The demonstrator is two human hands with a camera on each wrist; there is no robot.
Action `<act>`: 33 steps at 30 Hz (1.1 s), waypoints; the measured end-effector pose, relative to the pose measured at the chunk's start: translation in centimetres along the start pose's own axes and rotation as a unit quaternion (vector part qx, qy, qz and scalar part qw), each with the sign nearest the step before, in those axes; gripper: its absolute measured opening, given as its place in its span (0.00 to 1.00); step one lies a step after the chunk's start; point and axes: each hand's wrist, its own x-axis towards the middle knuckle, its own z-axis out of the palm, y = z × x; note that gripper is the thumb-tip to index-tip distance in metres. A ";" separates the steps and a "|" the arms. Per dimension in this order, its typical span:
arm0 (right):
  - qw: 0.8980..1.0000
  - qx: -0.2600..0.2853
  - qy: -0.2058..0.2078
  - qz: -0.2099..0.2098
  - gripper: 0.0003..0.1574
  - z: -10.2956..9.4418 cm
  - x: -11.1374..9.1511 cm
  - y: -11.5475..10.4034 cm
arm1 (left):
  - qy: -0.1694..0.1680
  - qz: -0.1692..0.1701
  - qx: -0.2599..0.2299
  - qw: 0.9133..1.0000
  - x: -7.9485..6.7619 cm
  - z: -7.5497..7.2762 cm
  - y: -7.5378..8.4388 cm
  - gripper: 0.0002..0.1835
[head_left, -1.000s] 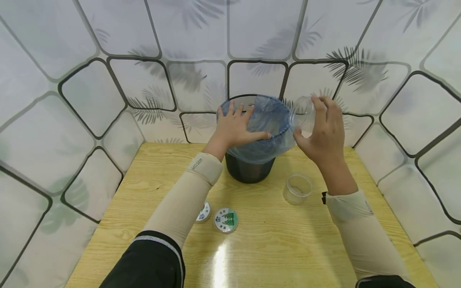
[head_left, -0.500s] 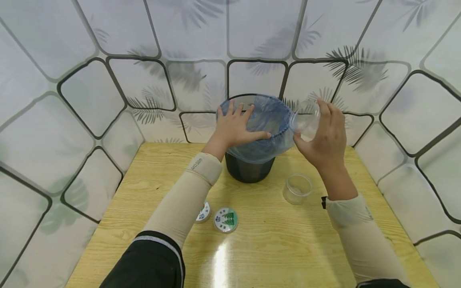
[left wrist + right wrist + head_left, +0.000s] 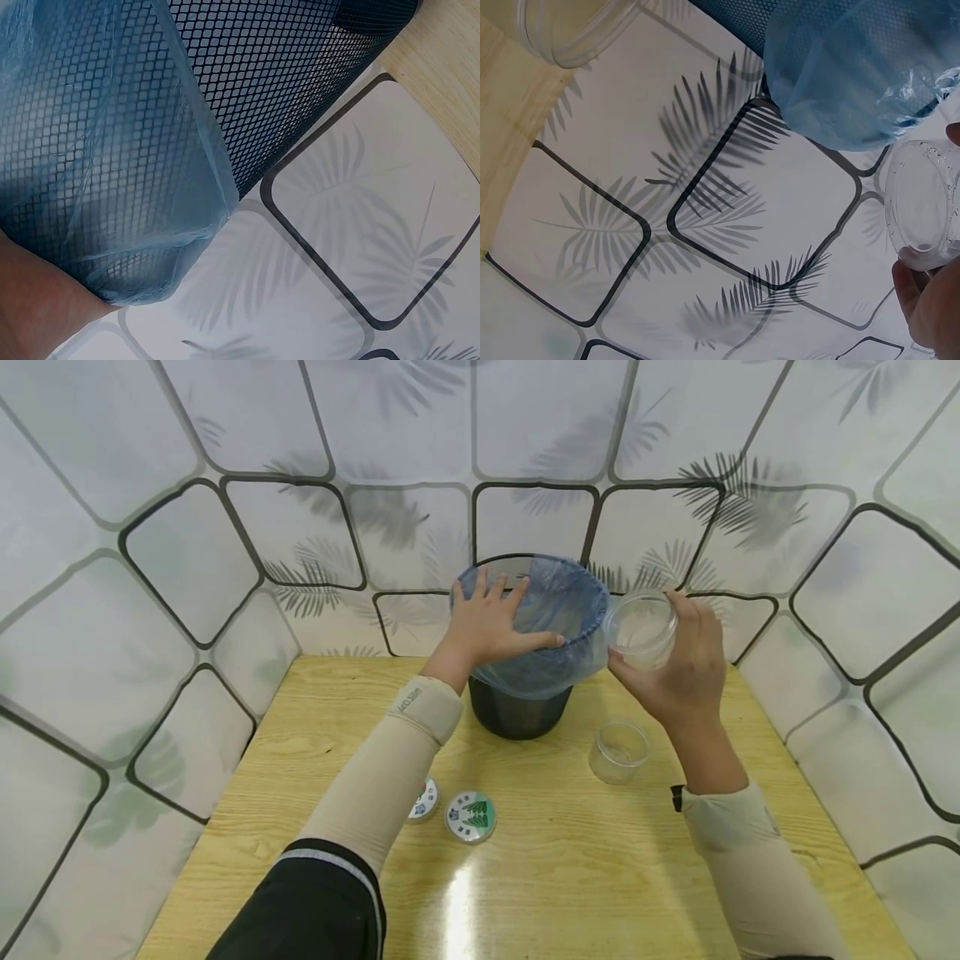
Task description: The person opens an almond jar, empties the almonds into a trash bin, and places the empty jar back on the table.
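A black mesh waste bin [image 3: 519,717], lined with a blue plastic bag [image 3: 555,672], stands at the back of the table. My left hand [image 3: 480,625] rests on the bag at the bin's near left rim, fingers spread. With thumb and fingers my right hand [image 3: 678,672] holds a clear round jar [image 3: 642,625] just right of the rim, its mouth facing up and towards me. Small dark specks cling to the jar [image 3: 922,202] in the right wrist view. Another clear jar [image 3: 618,753] stands uncovered on the table below the right hand.
Two round lids lie at the front: one with a green leaf print [image 3: 471,817], and another lid [image 3: 424,800] partly hidden by the left sleeve. A patterned wall covering [image 3: 420,543] encloses the wooden table [image 3: 570,877] at the back and sides.
The right hand has lowered slightly and tipped the jar back from its sideways tilt at the bin's rim, so its mouth now faces upward. My left hand stays in place.
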 end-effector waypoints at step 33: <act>0.980 0.093 -0.145 0.097 0.64 -0.3 -7.5 -1.6 | 0.000 -0.002 -0.008 1.000 -0.1 0.0 0.0 0.61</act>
